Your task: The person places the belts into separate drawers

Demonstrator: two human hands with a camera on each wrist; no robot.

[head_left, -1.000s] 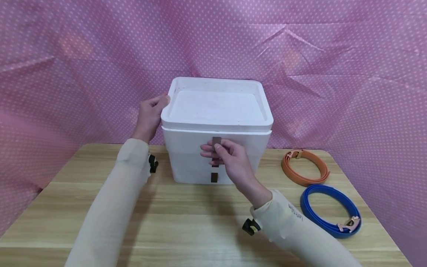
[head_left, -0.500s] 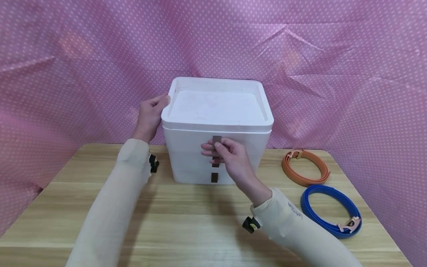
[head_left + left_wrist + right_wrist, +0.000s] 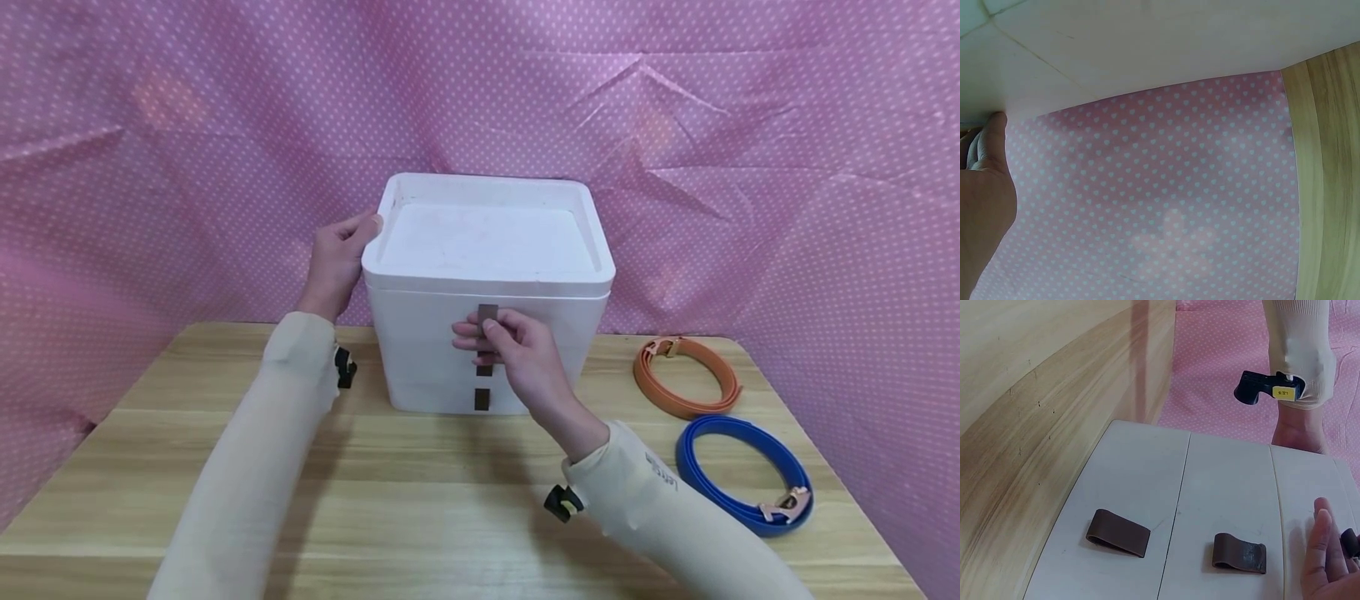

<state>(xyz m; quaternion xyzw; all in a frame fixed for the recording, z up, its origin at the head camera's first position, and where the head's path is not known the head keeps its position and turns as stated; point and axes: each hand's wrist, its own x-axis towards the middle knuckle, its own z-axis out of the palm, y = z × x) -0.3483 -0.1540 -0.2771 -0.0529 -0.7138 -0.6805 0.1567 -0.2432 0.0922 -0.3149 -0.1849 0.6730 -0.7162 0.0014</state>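
A white box (image 3: 491, 237) with a recessed top stands on the table, its front split into stacked drawers. My left hand (image 3: 335, 258) holds the box at its left upper edge, thumb over the rim; the other fingers are partly hidden behind the side. At the front, my right hand (image 3: 525, 354) pinches the uppermost brown pull tab (image 3: 487, 313) between thumb and fingers. Below that hand are a middle brown loop (image 3: 1239, 553) and a bottom brown loop (image 3: 1118, 533), both untouched. The drawer fronts sit close to flush under the top.
An orange belt (image 3: 652, 383), coiled, lies right of the box on the wooden table (image 3: 420, 508). Nearer to me is a coiled blue belt (image 3: 693, 471) with a metal buckle. Pink dotted cloth (image 3: 750, 167) hangs close behind and along both sides.
The top drawer's front has gone slightly inward, from jutting a little past the box's top to about flush, and my right hand with it. My left hand stays in place.
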